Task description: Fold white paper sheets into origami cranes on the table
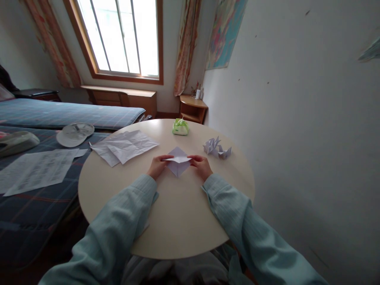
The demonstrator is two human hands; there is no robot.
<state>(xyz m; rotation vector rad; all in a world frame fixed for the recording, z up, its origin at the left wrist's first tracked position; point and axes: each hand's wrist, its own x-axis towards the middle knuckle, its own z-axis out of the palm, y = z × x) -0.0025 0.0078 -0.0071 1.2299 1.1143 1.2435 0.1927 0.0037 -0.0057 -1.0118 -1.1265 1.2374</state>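
Observation:
A folded sheet of white paper (178,168) is held between my two hands over the middle of the round table (181,213). It has a diamond outline, with a flap standing across its middle. My left hand (157,166) pinches the flap's left corner between thumb and fingers. At the opposite corner, my right hand (202,166) pinches the paper in the same way. Some of the fingertips are hidden by the paper and the hands.
Crumpled paper sheets (133,144) lie at the table's left. A green tissue pack (180,127) sits at the back, and folded paper pieces (212,146) stand to the right. Beside the table, a bed (59,202) holds a cap (75,135) and printed sheets (38,168). The wall (297,138) is close on the right.

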